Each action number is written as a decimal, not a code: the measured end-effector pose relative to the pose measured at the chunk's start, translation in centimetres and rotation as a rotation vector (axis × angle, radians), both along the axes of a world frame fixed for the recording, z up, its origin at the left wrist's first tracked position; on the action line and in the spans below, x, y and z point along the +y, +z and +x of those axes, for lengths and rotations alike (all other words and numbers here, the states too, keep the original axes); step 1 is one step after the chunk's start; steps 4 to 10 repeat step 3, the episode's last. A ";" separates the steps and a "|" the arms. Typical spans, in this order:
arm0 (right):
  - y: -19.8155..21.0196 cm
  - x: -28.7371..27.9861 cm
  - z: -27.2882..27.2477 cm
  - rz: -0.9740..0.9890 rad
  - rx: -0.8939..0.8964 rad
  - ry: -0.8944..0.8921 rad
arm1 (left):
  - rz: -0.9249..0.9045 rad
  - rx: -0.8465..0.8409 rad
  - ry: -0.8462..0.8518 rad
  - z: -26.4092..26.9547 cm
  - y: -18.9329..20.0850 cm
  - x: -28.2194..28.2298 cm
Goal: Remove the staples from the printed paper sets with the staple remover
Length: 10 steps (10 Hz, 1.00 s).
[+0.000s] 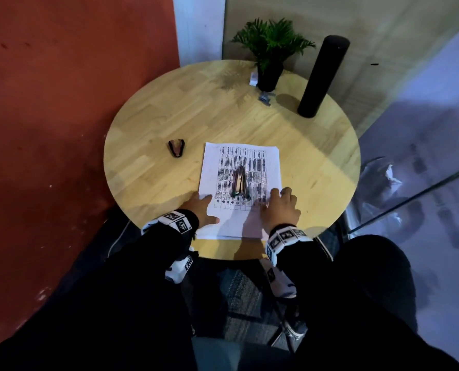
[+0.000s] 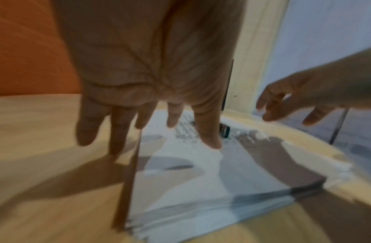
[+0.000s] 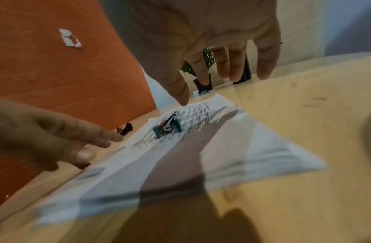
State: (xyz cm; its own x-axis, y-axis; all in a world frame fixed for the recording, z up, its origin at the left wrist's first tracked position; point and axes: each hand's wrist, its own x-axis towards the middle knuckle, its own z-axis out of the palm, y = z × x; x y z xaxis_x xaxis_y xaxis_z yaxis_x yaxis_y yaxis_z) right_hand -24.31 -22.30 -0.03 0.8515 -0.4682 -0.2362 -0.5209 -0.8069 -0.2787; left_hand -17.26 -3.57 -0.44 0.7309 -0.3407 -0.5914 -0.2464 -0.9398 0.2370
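Nearest, two black sleeves with white marker bands at the wrists, reaching over the near edge of a round wooden table (image 1: 153,124). On the left, the left hand (image 1: 200,207), fingers straight and slightly spread, holding nothing, laid at the left edge of the paper stack (image 1: 272,167), thumb over the sheet; from the left wrist view, fingertips (image 2: 211,141) low over the page, actual contact hard to judge through the blur. On the right, the right hand (image 1: 280,207), fingers likewise loose and extended, gripping nothing, poised over the near right part of the same stack. Under both hands, several white sheets piled together, a printed table on the top page, edges slightly uneven at the near side. Farther in, at the middle of the top page, a staple remover (image 1: 240,182) with teal tips, lying flat, apart from both hands. Left of the stack, well clear of it on bare wood, a second small dark staple remover (image 1: 176,148). At the far side of the table, a small potted plant (image 1: 271,52) in a black pot, some small silvery clips (image 1: 265,99) just in front of it, and to its right a tall black cylinder (image 1: 322,76), upright. Beyond, an orange-red wall on the left.
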 end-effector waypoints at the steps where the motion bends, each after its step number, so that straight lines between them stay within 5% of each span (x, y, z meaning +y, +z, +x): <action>1: -0.3 0.8 -2.2 0.004 0.191 0.042 | 0.053 0.044 0.016 -1.5 2.0 -0.3; 10: 0.7 1.7 -3.6 0.000 0.172 0.091 | 0.060 0.061 -0.031 -2.9 3.0 0.7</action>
